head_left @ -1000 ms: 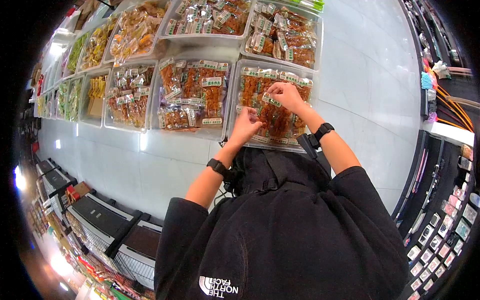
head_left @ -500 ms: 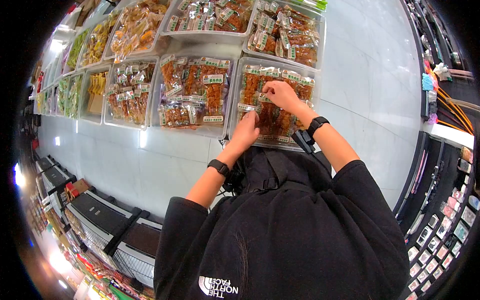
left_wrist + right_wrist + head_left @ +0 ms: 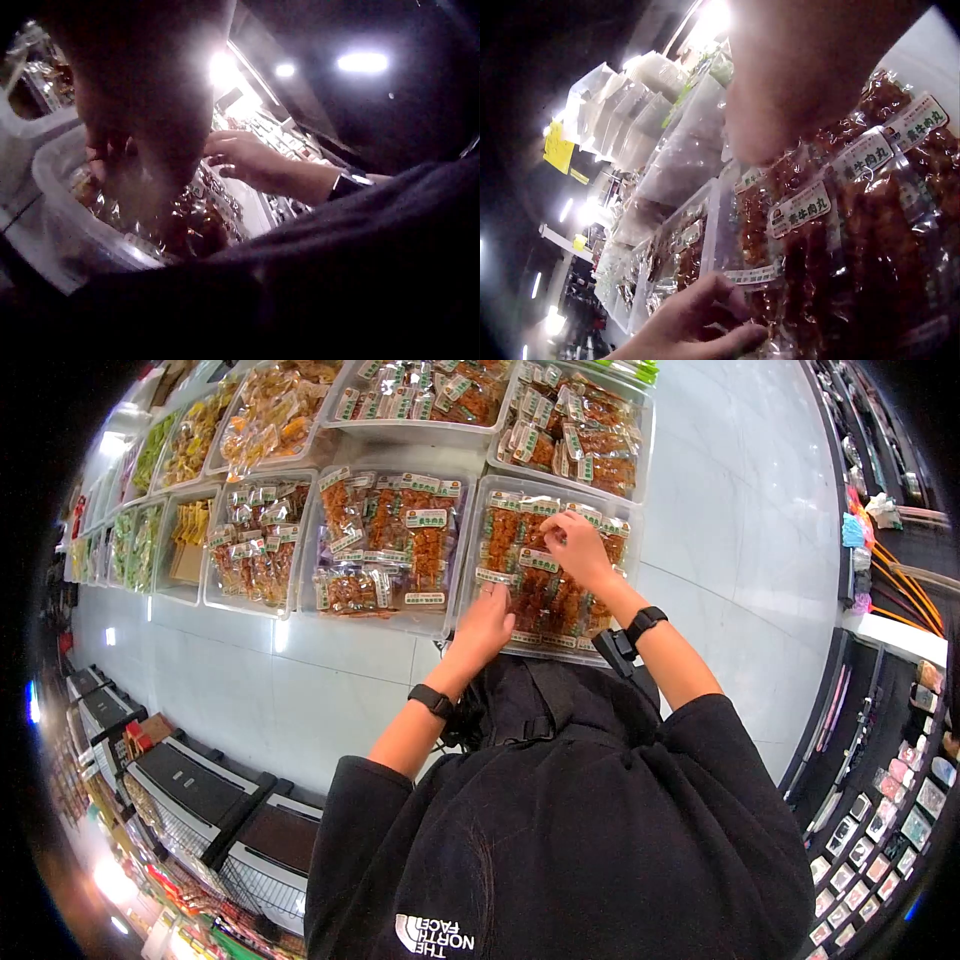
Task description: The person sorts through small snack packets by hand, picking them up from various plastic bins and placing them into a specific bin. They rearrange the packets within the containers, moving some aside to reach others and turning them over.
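Note:
In the head view, a clear plastic bin (image 3: 466, 595) holds flat sealed packets (image 3: 535, 595) of reddish-brown food with white-and-green labels. My left hand (image 3: 485, 625) is at the bin's near left part, fingertips down at a packet's label. The right wrist view shows that left hand (image 3: 697, 319) with bent fingers and its thumb apart, beside the packet edges. My right hand (image 3: 580, 552) is over the middle of the same bin, fingers loosely bent just above a labelled packet top. In the left wrist view the right hand (image 3: 244, 156) has relaxed fingers over the packets.
Another bin (image 3: 451, 550) of similar packets stands directly left, with further bins of packaged food (image 3: 280, 410) behind and along the row. Pale tiled floor (image 3: 730, 560) lies to the right. Shelves of small goods (image 3: 870, 830) line the far right; dark shelving (image 3: 190, 790) stands lower left.
My right hand moved left with a packet, laid it among the others, then drew back slightly right. My left hand stayed near the bin's left side, its fingers shifting at the packets.

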Demonstrator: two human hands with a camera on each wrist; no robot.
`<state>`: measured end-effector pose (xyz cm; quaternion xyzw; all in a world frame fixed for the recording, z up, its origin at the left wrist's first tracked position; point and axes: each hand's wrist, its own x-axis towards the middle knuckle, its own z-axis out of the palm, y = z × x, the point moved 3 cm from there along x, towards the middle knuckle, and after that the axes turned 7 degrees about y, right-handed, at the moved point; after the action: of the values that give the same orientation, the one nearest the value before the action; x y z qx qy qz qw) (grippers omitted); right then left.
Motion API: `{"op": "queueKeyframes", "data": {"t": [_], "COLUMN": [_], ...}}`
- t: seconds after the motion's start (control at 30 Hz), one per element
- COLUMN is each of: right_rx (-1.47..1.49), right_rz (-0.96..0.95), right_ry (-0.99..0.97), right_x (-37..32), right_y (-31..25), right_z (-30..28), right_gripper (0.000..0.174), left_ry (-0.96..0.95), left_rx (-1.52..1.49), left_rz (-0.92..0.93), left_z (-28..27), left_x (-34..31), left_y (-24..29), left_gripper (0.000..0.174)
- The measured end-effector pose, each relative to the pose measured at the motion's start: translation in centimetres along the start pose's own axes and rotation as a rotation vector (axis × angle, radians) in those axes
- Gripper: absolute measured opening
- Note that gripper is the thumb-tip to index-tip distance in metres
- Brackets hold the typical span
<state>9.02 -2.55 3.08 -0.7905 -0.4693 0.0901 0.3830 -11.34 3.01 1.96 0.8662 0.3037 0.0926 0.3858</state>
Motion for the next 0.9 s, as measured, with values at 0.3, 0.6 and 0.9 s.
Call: {"op": "queueKeyframes", "data": {"t": [0.3,0.6,0.9], "right_rx": [0.282,0.358,0.271], "right_rz": [0.154,0.181,0.068], "right_ry": [-0.089,-0.366,-0.45], "right_x": [0.6,1.5,0.2], "right_y": [-3.6,-8.4,-7.8], "right_z": [2.2,9.2,9.1], "right_gripper": [0.014,0.04,0.055], "left_ry": [0.812,0.506,0.6], "left_rx": [0.073,0.211,0.405], "left_rz": [-0.246,-0.217,-0.229], "left_z": [-11.8,-9.2,-8.0], "left_x": [1.8,2.0,2.3], "left_y": [-8.0,-8.7,-7.7], "left_gripper": [0.015,0.024,0.04]}}
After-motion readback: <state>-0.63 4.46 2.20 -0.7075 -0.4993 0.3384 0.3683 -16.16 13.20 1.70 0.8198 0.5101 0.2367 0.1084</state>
